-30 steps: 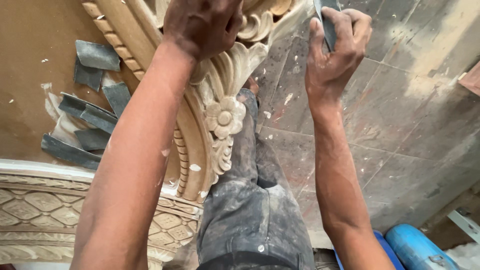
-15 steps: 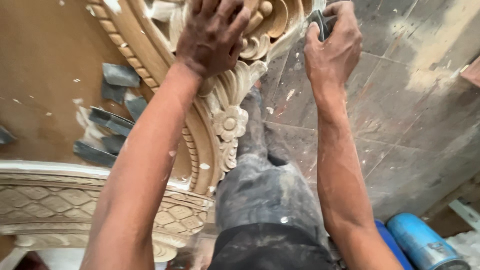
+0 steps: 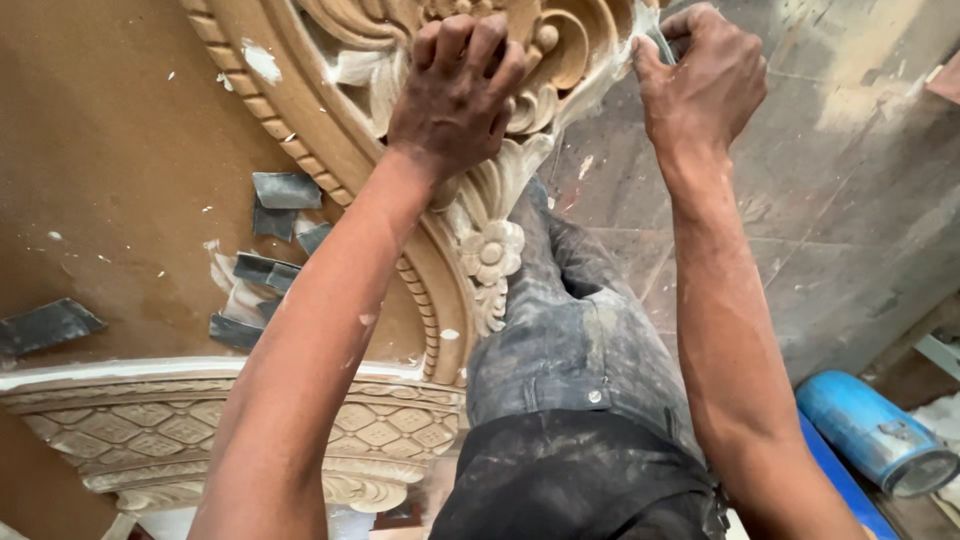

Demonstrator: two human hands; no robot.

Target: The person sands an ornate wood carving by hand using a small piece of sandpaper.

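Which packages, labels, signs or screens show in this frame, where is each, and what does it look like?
No labels, signs or screens show.
Blue container: lying on its side on the floor at lower right, beside the person's right forearm; cylinder, bright blue with a pale grey end. Whether it bears a label cannot be told.

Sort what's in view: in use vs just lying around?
In use:
left hand, pressed on the carved panel
right hand, gripping a small grey piece at the panel's edge

Lying about:
grey scraps on the brown board
blue can on the floor
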